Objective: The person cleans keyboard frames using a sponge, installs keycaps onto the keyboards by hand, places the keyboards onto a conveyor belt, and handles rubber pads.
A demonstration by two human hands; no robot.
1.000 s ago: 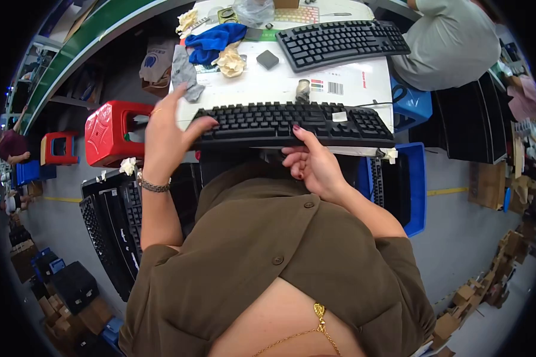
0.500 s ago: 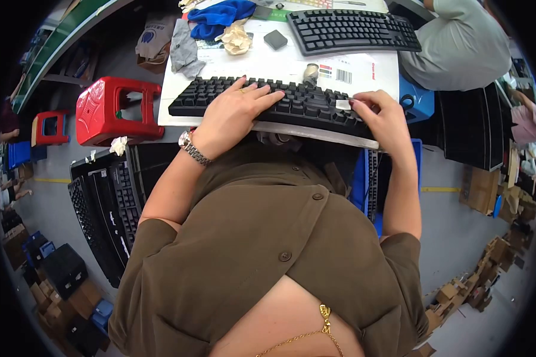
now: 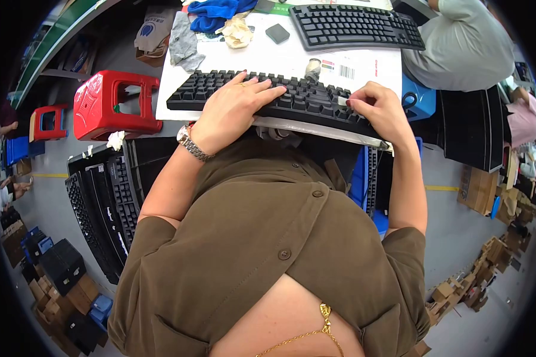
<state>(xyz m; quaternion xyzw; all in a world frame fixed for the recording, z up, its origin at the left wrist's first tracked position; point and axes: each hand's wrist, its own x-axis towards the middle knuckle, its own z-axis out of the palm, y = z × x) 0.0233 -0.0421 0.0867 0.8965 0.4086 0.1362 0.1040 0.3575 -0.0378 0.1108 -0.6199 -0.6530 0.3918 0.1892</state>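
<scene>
A black keyboard [image 3: 304, 98] lies along the near edge of the white work table, tilted slightly down to the right. My left hand [image 3: 238, 107] rests on its left half with the fingers stretched out over the keys. Over the right part, my right hand [image 3: 378, 110] has thumb and fingers pinched on a small white piece [image 3: 342, 101], held against the keys. What the piece is made of cannot be made out. Parts of the keyboard are hidden under both hands.
Behind lie a second black keyboard [image 3: 357, 28], a small dark block [image 3: 277, 34], crumpled tan cloth [image 3: 238, 33], a blue cloth [image 3: 214, 16] and a grey cloth [image 3: 183, 44]. A red stool [image 3: 98, 104] stands left. Another person [image 3: 464, 47] sits at the right.
My right hand has shifted slightly, and the white piece now shows at a steeper angle between its fingers. The left hand stays on the keys. The whole view has moved a little.
</scene>
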